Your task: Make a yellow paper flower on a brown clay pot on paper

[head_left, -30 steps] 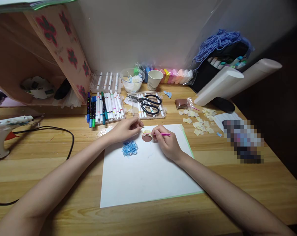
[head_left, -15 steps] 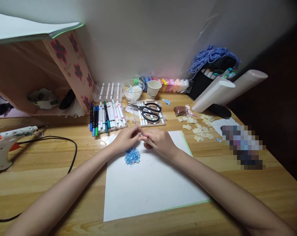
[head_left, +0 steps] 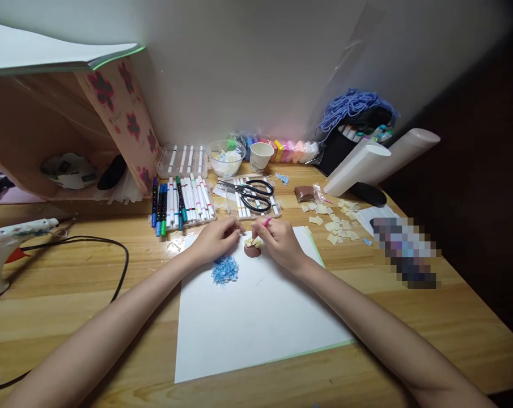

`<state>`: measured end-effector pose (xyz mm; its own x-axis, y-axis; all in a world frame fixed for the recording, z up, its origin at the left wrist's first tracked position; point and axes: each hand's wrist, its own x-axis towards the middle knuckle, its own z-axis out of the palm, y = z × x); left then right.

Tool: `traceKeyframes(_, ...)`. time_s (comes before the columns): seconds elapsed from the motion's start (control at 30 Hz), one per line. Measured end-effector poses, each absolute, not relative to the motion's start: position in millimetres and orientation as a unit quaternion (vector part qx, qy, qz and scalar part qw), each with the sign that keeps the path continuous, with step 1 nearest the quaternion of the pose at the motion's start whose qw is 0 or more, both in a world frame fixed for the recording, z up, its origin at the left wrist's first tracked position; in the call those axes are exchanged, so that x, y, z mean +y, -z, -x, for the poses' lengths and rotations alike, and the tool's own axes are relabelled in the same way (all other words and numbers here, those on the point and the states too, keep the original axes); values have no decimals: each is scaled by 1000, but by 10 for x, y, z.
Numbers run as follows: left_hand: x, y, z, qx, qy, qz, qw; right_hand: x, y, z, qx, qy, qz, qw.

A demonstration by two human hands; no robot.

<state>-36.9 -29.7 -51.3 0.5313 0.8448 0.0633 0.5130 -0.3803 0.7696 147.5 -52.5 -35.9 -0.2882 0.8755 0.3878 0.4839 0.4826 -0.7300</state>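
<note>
On the white drawing pad (head_left: 256,323) stands a small brown clay pot (head_left: 252,250) topped with pale yellow paper bits (head_left: 253,242). My right hand (head_left: 282,243) pinches a thin pink-ended tool (head_left: 266,222), its lower end down at the yellow bits. Just left of the pot, my left hand (head_left: 216,241) rests on the pad with fingers curled and thumb against them; whatever it may hold is too small to make out. A heap of blue shreds (head_left: 225,270) lies below my left hand.
Black-handled scissors (head_left: 256,195) lie across a marker case behind my hands, beside several markers (head_left: 192,198), a clear bowl (head_left: 226,158) and a paper cup (head_left: 261,157). Yellow scraps (head_left: 335,224) lie to the right. A hot glue gun (head_left: 9,243) and its cord occupy the left.
My hands have come apart from each other. The right hand has turned, bringing the pink-ended tool upright over the pot, whose yellow top now shows. The view has shifted slightly.
</note>
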Motion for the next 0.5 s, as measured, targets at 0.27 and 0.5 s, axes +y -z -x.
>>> traceKeyframes(0.27,-301,494,363,427,-231,-800,353,-529,435,-1442,-778,-248,435,379)
traceKeyframes(0.5,-304,493,362,429,-224,-799,356,-515,460,-1429,-780,-237,442,374)
